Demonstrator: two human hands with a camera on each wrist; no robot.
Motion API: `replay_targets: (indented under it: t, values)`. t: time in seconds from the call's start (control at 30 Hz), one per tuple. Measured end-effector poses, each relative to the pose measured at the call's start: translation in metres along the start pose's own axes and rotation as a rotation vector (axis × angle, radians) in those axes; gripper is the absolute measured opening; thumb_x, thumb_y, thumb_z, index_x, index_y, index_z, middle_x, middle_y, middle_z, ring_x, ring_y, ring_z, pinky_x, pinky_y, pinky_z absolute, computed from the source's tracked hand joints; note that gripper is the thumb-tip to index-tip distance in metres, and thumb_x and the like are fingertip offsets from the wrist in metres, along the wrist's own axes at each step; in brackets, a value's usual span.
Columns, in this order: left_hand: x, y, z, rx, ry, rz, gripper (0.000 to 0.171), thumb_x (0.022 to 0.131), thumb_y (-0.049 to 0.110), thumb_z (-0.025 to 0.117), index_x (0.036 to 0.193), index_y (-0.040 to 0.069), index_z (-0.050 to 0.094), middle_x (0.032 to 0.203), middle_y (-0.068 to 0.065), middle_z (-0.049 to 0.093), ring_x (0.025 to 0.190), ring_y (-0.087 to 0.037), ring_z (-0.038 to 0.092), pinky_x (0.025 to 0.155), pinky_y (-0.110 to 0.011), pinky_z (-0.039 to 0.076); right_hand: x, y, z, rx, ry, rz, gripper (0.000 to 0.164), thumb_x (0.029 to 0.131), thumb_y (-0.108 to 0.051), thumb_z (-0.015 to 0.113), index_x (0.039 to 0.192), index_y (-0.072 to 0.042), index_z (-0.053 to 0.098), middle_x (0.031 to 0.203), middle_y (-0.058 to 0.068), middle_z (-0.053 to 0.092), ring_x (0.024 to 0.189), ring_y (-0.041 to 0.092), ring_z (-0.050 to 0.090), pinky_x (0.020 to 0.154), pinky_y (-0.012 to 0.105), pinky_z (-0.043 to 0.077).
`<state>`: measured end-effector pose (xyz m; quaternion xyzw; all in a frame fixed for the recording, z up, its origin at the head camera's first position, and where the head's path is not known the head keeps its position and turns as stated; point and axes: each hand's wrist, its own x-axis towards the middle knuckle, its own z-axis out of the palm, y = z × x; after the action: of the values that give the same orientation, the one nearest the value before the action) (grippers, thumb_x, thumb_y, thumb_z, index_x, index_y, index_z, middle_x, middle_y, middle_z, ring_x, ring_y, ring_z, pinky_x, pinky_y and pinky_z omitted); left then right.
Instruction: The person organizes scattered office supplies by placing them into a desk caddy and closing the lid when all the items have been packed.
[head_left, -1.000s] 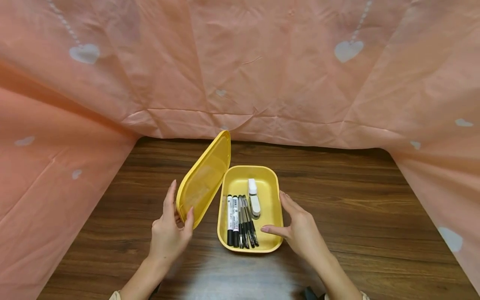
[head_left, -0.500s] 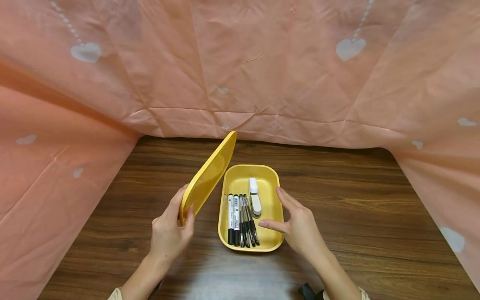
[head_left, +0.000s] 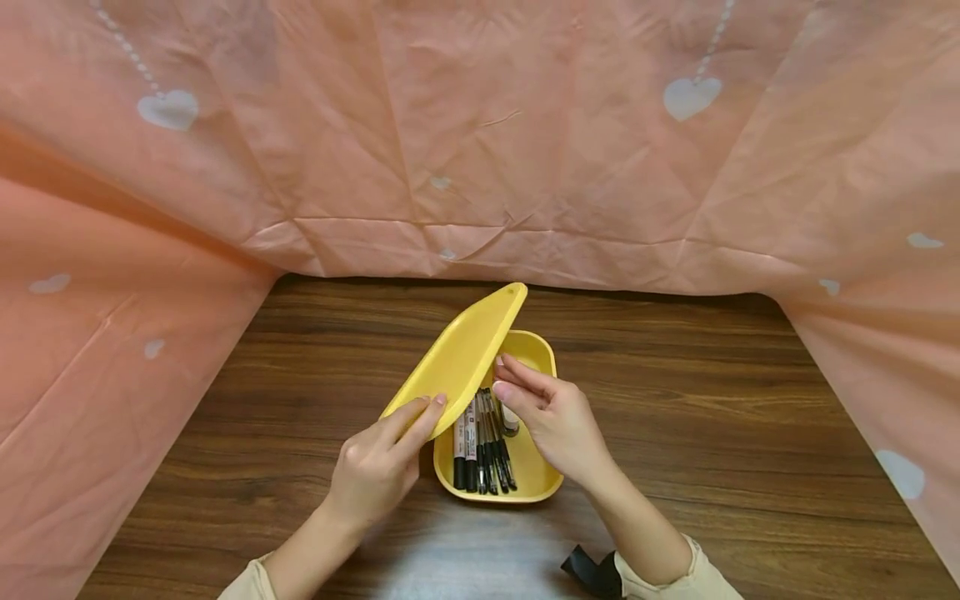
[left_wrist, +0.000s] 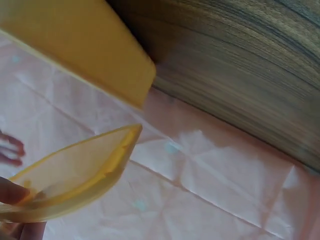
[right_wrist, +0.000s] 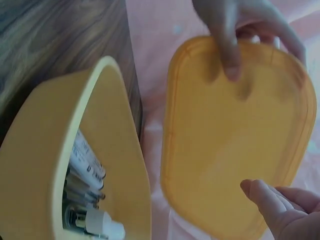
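Note:
A yellow lid (head_left: 457, 354) is held up at a slant above the left part of a yellow box (head_left: 542, 479). My left hand (head_left: 378, 467) grips the lid's near end, thumb on one face and fingers on the other. Close to the lid's right edge, over the box, my right hand (head_left: 566, 421) has its thumb and fingers slightly bent, nothing visible between them. In the right wrist view its fingertips overlap the lid's face. Inside the box lie white markers with black ends (head_left: 465, 467), several black-gripped pens (head_left: 493, 454) and a small white-capped bottle (right_wrist: 102, 225), partly hidden in the head view.
The box stands on a dark wood-grain table (head_left: 697, 392). Pink cloth (head_left: 480, 125) with white hearts hangs at the back and both sides. A black strap (head_left: 592, 573) shows by the right sleeve.
My left hand has swung the lid to the right, from beside the box to over its left part, and turned its other face up. The right hand moved left and up toward the lid.

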<state>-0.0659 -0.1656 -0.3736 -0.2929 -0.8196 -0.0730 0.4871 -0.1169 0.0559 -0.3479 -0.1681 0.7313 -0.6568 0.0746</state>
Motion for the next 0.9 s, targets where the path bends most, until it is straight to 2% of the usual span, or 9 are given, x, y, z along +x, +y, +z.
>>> replay_targets:
  t: [0.17,0.27,0.47,0.6,0.63,0.7,0.77,0.83,0.9]
  values:
    - [0.000,0.005,0.005,0.037,-0.039,0.075,0.034,0.096,0.002,0.045,0.118,0.016,0.068,0.094,-0.005,0.069,0.065,-0.017,0.067,0.053,-0.027,0.057,-0.003,-0.003,0.010,0.043,0.039,0.081,0.057,0.088,-0.027,0.071,0.137,-0.003,0.053,0.121,0.014,0.068,0.111,0.020,0.066,0.089,0.028,0.056]
    - [-0.001,0.008,0.009,0.048,-0.045,0.105,0.030,0.098,0.007,0.048,0.118,0.018,0.067,0.094,-0.005,0.069,0.063,-0.016,0.065,0.051,-0.026,0.056,-0.004,-0.005,0.013,0.088,0.067,0.135,0.052,0.088,-0.023,0.072,0.134,-0.004,0.056,0.115,0.015,0.071,0.104,0.019,0.069,0.085,0.030,0.058]
    - [-0.005,0.013,0.017,0.088,-0.072,0.125,0.031,0.100,0.010,0.048,0.121,0.023,0.065,0.096,-0.004,0.070,0.063,-0.018,0.064,0.046,-0.026,0.054,-0.005,-0.007,0.015,0.276,0.089,0.225,0.045,0.090,-0.005,0.064,0.133,0.006,0.053,0.119,0.024,0.066,0.092,0.012,0.070,0.071,0.020,0.059]
    - [-0.008,0.015,0.019,0.118,-0.116,0.139,0.038,0.096,0.005,0.048,0.125,0.025,0.063,0.098,-0.002,0.071,0.063,-0.016,0.064,0.044,-0.024,0.051,-0.006,-0.005,0.011,0.293,0.074,0.239,0.047,0.091,0.000,0.060,0.136,0.008,0.049,0.122,0.025,0.064,0.090,0.010,0.070,0.065,0.017,0.057]
    - [-0.008,0.015,0.019,0.103,-0.128,0.134,0.038,0.094,0.009,0.050,0.127,0.024,0.062,0.099,-0.002,0.071,0.065,-0.016,0.065,0.045,-0.025,0.052,-0.007,-0.004,0.010,0.284,0.076,0.245,0.048,0.090,0.001,0.059,0.137,0.008,0.048,0.122,0.025,0.064,0.088,0.009,0.070,0.063,0.016,0.057]
    - [-0.008,0.012,0.017,0.051,-0.145,0.110,0.036,0.095,0.022,0.053,0.130,0.023,0.061,0.103,-0.003,0.071,0.069,-0.016,0.068,0.051,-0.026,0.056,-0.007,0.000,0.007,0.267,0.077,0.247,0.051,0.090,0.002,0.058,0.138,0.008,0.045,0.121,0.025,0.064,0.084,0.008,0.070,0.061,0.016,0.056]
    - [-0.007,0.007,0.015,-0.037,-0.138,0.056,0.046,0.092,0.040,0.056,0.132,0.017,0.061,0.107,-0.005,0.071,0.078,-0.018,0.070,0.059,-0.030,0.059,-0.009,0.004,0.002,0.259,0.085,0.250,0.053,0.090,0.003,0.059,0.140,0.008,0.043,0.119,0.026,0.065,0.079,0.006,0.070,0.060,0.016,0.056]
    - [-0.006,0.001,0.013,-0.111,-0.123,-0.043,0.064,0.088,0.057,0.057,0.133,0.011,0.059,0.110,-0.006,0.070,0.087,-0.021,0.070,0.065,-0.034,0.060,-0.010,0.007,-0.004,0.263,0.098,0.246,0.056,0.089,0.004,0.059,0.141,0.008,0.041,0.116,0.025,0.067,0.077,0.004,0.069,0.060,0.016,0.056]
    - [-0.006,-0.005,0.012,-0.131,-0.096,-0.175,0.071,0.087,0.060,0.056,0.135,0.008,0.057,0.111,-0.008,0.070,0.093,-0.023,0.068,0.066,-0.038,0.060,-0.011,0.009,-0.012,0.286,0.091,0.230,0.056,0.089,0.004,0.059,0.141,0.009,0.040,0.113,0.021,0.070,0.078,0.004,0.070,0.061,0.016,0.057]
